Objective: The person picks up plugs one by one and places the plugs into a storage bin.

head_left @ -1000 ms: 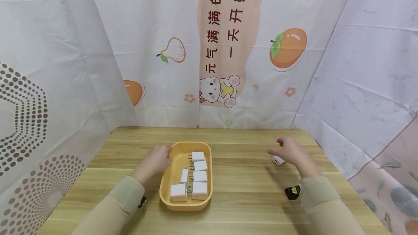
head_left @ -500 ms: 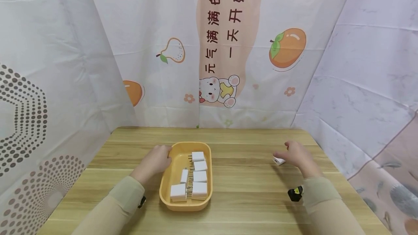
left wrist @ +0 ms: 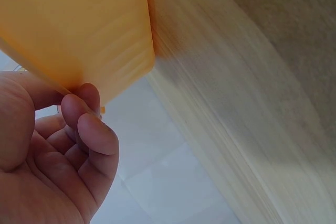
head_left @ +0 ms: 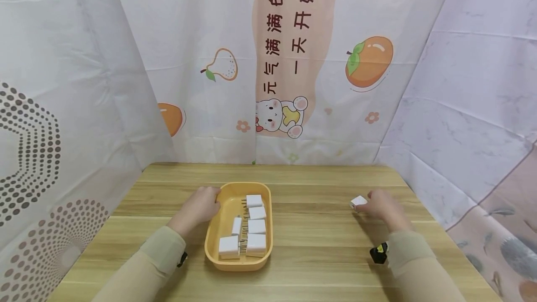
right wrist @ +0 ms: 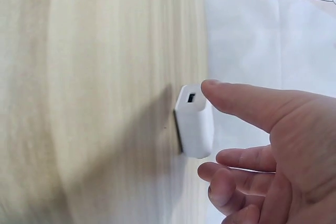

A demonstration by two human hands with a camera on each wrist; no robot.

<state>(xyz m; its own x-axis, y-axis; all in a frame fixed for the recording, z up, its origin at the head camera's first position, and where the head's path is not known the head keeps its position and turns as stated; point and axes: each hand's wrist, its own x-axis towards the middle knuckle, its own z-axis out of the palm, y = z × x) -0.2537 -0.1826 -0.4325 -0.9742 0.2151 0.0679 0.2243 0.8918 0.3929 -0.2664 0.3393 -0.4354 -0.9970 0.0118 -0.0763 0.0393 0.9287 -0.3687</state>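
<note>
My left hand [head_left: 199, 205] pinches the left rim of a yellow plastic tray [head_left: 210, 246] between thumb and fingers; the left wrist view shows the tray's wall [left wrist: 121, 40] above the hand [left wrist: 58, 145]. Inside the tray lie several white charger plugs [head_left: 257, 226] with metal prongs. Far to the right, a single white charger [head_left: 358, 201] sits on the table beside my right hand [head_left: 385, 208]. In the right wrist view my thumb reaches the corner of this charger [right wrist: 197, 129] near its USB port. The other fingers of that hand [right wrist: 262, 156] bend just off its far end.
The wood-grain table [head_left: 310, 246] carries the tray and the lone charger. A patterned curtain [head_left: 235, 115] hangs along the back edge, with more cloth at both sides. Black devices [head_left: 379, 253] are strapped at the wrists.
My right hand has moved rightward and lower, coming down beside the lone charger, whose top now shows more. The left hand and the tray have stayed put.
</note>
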